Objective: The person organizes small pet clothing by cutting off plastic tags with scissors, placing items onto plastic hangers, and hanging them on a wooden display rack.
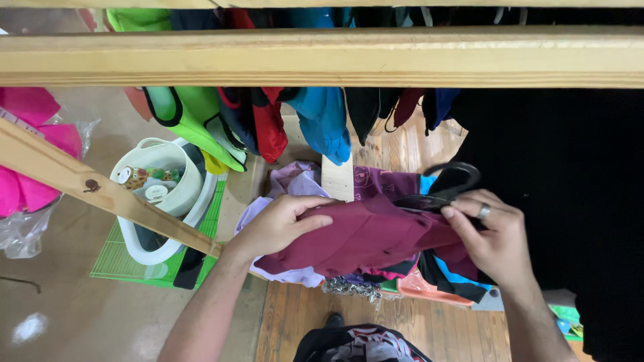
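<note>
Left hand (pixel 278 224) fingers clamp the maroon garment (pixel 365 238) at its upper-left edge. Right hand (pixel 493 234) fingers pinch the garment's right edge and the black hanger (pixel 443 188) just above them. Wooden rail (pixel 322 59) spans well above both; bare floorboards below.

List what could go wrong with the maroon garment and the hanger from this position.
1. The black plastic hanger is pinched only by the right hand at one end, so it could twist or slip out of the maroon cloth garment.
2. The left hand presses just one edge; the loose cloth may slide onto the heap of mixed clothes below.
3. The hanger could snag the bright garments hanging on the wooden rail.
</note>
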